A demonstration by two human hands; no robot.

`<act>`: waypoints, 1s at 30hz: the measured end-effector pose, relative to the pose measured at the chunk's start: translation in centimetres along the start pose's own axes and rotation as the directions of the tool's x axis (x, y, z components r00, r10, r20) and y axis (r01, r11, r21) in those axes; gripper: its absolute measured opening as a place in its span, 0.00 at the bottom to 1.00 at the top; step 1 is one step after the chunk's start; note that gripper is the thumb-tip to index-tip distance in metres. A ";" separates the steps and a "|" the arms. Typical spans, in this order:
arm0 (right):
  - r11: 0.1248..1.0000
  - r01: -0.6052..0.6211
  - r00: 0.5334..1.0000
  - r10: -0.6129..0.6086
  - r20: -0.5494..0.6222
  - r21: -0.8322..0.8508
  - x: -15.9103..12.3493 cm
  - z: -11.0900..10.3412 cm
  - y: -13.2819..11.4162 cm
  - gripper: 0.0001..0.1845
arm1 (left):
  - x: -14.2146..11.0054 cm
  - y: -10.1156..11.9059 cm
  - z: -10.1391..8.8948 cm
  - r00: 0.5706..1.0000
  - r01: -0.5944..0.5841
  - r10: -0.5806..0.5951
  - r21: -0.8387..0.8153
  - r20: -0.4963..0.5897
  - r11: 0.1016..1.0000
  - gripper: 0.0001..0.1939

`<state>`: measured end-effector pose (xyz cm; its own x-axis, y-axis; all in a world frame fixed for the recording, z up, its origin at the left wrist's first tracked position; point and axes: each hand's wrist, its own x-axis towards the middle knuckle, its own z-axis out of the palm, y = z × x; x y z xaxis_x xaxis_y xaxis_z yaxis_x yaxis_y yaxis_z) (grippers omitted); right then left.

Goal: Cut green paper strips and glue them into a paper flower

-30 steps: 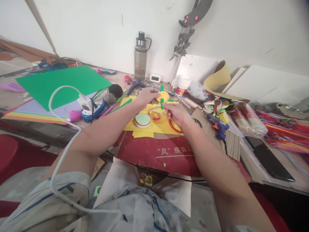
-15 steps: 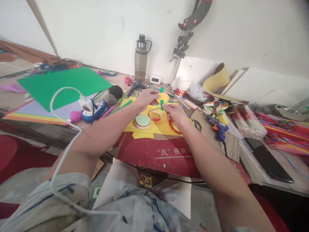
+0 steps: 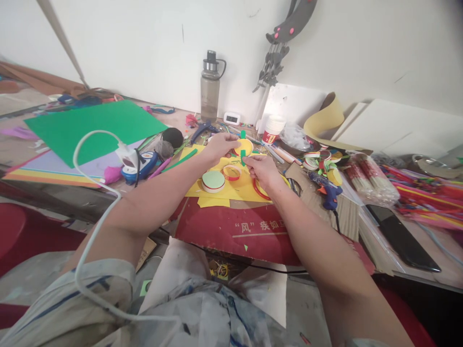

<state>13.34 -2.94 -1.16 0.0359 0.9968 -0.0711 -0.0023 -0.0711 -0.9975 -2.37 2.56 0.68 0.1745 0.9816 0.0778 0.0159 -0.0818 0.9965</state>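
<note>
Between my hands is a round yellow paper disc with a rim (image 3: 246, 145), raised above yellow sheets (image 3: 249, 185). My left hand (image 3: 224, 145) pinches the disc's left edge. A green paper strip (image 3: 243, 155) crosses its lower edge, and another green piece (image 3: 243, 134) sticks up at its top. My right hand (image 3: 262, 168) is closed on the lower end of the strip with thumb and forefinger. Below lie a round pale-green-topped piece with a white and red rim (image 3: 213, 180) and an orange-red ring (image 3: 232, 172). A red hoop (image 3: 259, 190) is partly hidden by my right wrist.
A water bottle (image 3: 210, 91), a small digital clock (image 3: 232, 118) and stacked paper cups (image 3: 274, 129) stand at the back. To the right are a blue glue gun (image 3: 330, 193) and a black phone (image 3: 402, 238). A white cable (image 3: 85, 250) runs over my left arm. Green sheet (image 3: 97, 125) lies left.
Both hands keep nearly the same place on the disc and strip. The whole view has shifted very slightly; nothing has been let go.
</note>
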 end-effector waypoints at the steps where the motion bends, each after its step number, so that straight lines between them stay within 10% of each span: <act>1: 1.000 0.002 1.000 -0.002 -0.001 0.002 0.0 0.0 0.0 0.18 | 0.0 0.0 0.0 1.000 -0.002 0.002 -0.003 0.001 1.000 0.04; 15: 0.997 -0.076 0.996 0.075 -0.045 -0.005 0.1 -0.7 -1.2 0.11 | 0.5 -0.7 -0.5 1.000 -0.016 0.017 0.009 -0.019 1.000 0.02; 30: 0.979 0.152 0.987 -0.144 -0.069 0.137 1.3 -1.0 -0.3 0.17 | -0.2 -0.1 -0.2 0.988 -0.075 0.076 -0.006 0.131 0.997 0.09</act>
<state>14.43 -1.63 -0.98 0.1048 0.9918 0.0735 -0.1335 0.0873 -0.9872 -2.60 2.36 0.61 0.3031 0.9414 0.1483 -0.0035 -0.1545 0.9880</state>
